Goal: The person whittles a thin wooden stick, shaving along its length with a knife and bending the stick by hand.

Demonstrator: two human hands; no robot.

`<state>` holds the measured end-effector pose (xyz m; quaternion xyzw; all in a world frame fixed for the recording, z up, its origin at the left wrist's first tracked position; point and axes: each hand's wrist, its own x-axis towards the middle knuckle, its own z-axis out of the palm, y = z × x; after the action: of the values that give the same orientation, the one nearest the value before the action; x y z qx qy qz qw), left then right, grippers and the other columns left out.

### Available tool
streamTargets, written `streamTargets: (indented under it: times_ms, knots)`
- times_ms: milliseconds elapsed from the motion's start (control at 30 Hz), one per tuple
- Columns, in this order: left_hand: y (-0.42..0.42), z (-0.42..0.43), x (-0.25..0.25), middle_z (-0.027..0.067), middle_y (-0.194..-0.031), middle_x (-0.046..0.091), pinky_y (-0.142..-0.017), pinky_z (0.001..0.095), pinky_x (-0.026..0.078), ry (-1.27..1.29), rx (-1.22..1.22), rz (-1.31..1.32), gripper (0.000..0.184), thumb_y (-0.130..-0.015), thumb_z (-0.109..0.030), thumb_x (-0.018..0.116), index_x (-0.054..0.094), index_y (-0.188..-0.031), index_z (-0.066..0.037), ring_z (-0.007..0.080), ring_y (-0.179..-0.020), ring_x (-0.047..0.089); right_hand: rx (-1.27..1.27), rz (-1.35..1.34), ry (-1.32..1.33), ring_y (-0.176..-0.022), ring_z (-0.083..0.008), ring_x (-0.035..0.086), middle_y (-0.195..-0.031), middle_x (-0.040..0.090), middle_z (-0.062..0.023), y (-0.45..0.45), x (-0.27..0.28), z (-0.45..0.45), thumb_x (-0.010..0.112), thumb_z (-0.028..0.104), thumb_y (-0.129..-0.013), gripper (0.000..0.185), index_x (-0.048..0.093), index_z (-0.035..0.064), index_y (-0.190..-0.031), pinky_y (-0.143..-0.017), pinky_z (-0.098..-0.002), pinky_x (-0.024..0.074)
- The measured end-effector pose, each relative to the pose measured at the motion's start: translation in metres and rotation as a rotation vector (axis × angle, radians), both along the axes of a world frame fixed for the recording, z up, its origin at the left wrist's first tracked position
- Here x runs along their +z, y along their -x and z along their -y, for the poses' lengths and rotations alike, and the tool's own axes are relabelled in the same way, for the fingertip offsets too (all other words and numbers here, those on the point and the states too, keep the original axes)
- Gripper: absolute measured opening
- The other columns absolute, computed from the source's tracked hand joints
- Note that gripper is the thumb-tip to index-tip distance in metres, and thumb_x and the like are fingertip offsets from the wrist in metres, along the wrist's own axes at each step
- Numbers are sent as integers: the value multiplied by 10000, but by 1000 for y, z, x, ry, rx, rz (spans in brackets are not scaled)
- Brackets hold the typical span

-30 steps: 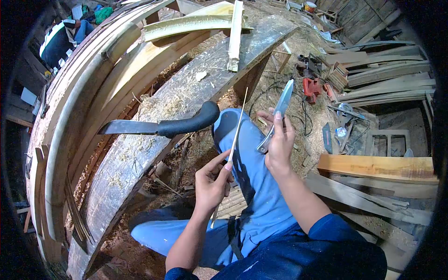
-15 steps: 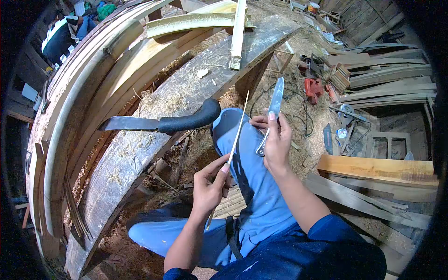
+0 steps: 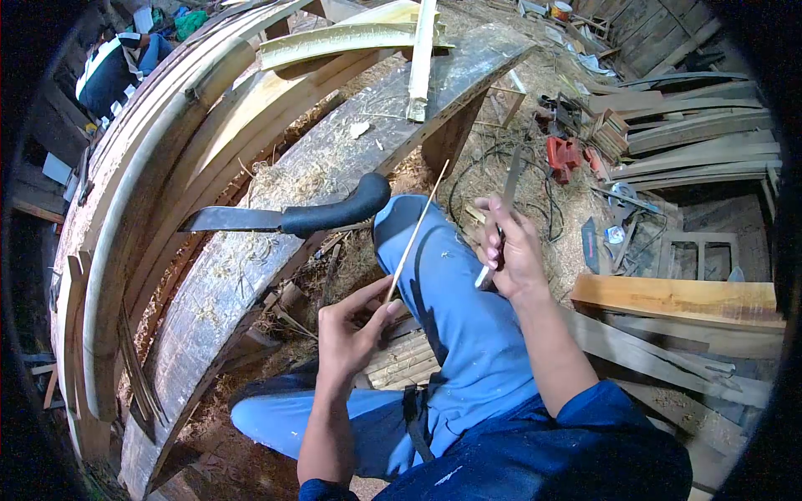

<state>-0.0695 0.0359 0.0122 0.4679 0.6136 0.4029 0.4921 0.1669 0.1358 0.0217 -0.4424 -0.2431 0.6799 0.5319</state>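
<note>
A thin pale wooden strip (image 3: 418, 225) is pinched between the thumb and fingers of my left hand (image 3: 351, 330), slanting up over my blue trouser leg. My right hand (image 3: 514, 250) is closed round a folding knife (image 3: 512, 179); its narrow blade points up and its handle end shows below my fingers. The strip and the knife are apart. Left of my knee, a large knife with a black handle (image 3: 334, 214) lies across the worn plank bench (image 3: 251, 275), among curled shavings.
Curved timbers (image 3: 200, 142) run along the left. A split bamboo piece (image 3: 342, 40) and an upright pale strip (image 3: 423, 63) rest on the bench's far end. Red tools (image 3: 563, 159) and a cable lie on the floor. Stacked boards (image 3: 677, 301) stand right. Another person (image 3: 109, 75) is at upper left.
My left hand has moved left and a little down with the strip. My right hand has turned, so the knife blade now shows edge-on and further right.
</note>
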Motion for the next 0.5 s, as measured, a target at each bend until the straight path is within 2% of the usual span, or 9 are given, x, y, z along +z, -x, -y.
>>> streamTargets:
  times_ms: [33,100,133,200,267,333,367,433,500]
  knots:
    - [2,1,0,32,-743,696,-555,240,470,4,-2,0,354,-859,-103,744,694,-1202,-33,50,-614,567,29,30,-24,-420,-51,391,-567,441,38,2,3,1,677,298,-948,343,624,-8,-1092,-348,-223,291]
    - [6,0,2,81,-800,737,-596,273,502,-253,-77,-152,371,-823,-82,766,703,-1187,-42,89,-608,595,65,93,-26,-422,-43,399,-574,457,33,4,12,5,685,300,-942,334,641,-4,-1074,-347,-215,293]
    - [9,0,3,81,-800,737,-596,273,502,-252,-78,-152,371,-823,-82,766,703,-1187,-42,89,-608,595,103,156,-33,-425,-34,406,-581,473,27,4,13,6,694,301,-935,325,659,1,-1055,-346,-207,296]
    - [17,-2,8,137,-864,740,-711,286,527,-313,-219,-300,426,-769,-58,798,698,-1182,-35,147,-703,682,103,252,-54,-423,-32,415,-614,530,7,8,12,5,698,298,-932,315,672,5,-1044,-347,-201,305]
    - [27,-1,8,166,-848,720,-683,279,523,-306,-254,-375,441,-754,-61,808,712,-1185,-85,172,-680,685,106,349,-73,-422,-29,423,-648,586,-13,11,11,4,702,295,-928,305,685,9,-1034,-348,-195,314]
    - [35,1,7,125,-615,530,-541,317,453,-384,-257,-481,475,-725,-66,807,722,-1188,-125,211,-519,532,111,343,-163,-421,-28,438,-770,680,-73,14,12,5,696,274,-934,287,688,9,-1043,-350,-191,333]
    - [40,1,-1,86,-578,465,-513,323,431,-433,-258,-483,492,-714,-61,799,724,-1192,-145,196,-500,499,113,340,-159,-421,-28,438,-770,680,-73,16,13,5,696,274,-934,287,688,9,-1043,-350,-191,333]
    - [40,3,6,78,-584,478,-515,328,437,-424,-267,-530,491,-713,-66,797,724,-1192,-151,197,-504,504,105,317,-171,-432,-23,427,-870,690,-100,17,14,4,664,254,-957,295,669,-3,-1103,-358,-185,340]
    - [35,3,8,69,-590,490,-517,333,442,-419,-276,-572,490,-713,-71,795,725,-1191,-157,198,-508,509,103,320,-138,-428,-21,423,-862,689,-100,18,11,3,662,255,-959,286,672,-1,-1087,-357,-186,338]
